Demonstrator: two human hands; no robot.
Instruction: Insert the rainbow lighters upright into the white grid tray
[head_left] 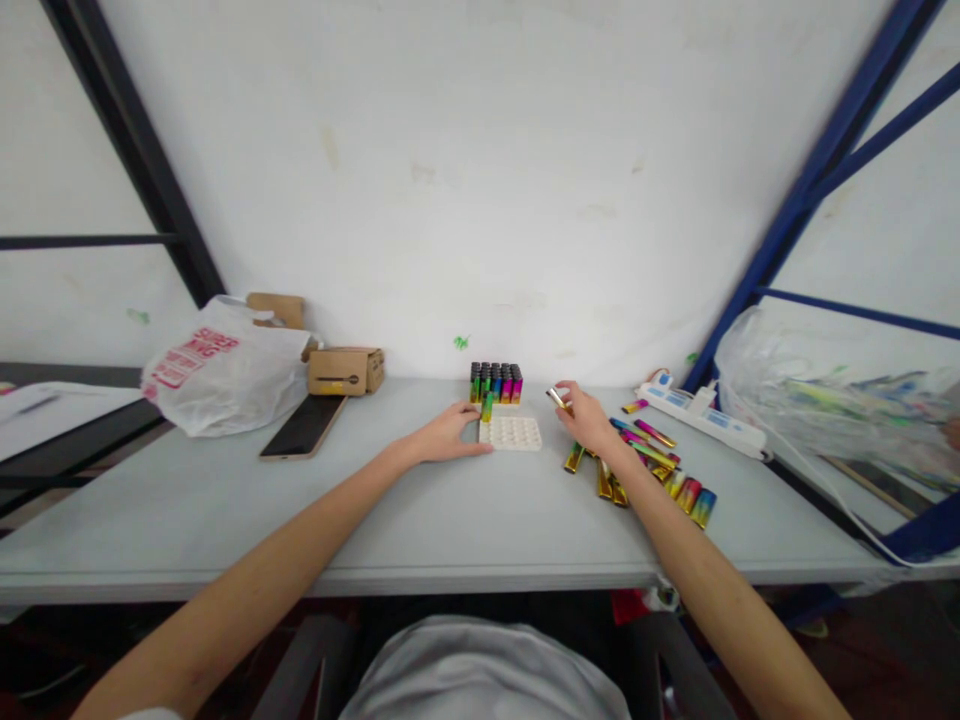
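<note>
A white tray with round holes [514, 434] lies on the grey table [420, 520], and several rainbow-coloured lighters [496, 382] stand upright in its far rows. My left hand [448, 435] rests against the tray's left edge, fingers curled, thumb near a single lighter [487, 407] standing at the tray's front left. My right hand [587, 418] hovers to the right of the tray and pinches one gold-tipped lighter [556, 398]. A loose pile of lighters [654, 466] lies under and beside my right wrist.
A white power strip [697, 410] with its cable lies at the back right, next to a clear plastic bag [840, 395]. A phone [304, 427], a small cardboard box [345, 371] and a white shopping bag [225, 370] sit at the back left. Blue and black frame bars flank the table.
</note>
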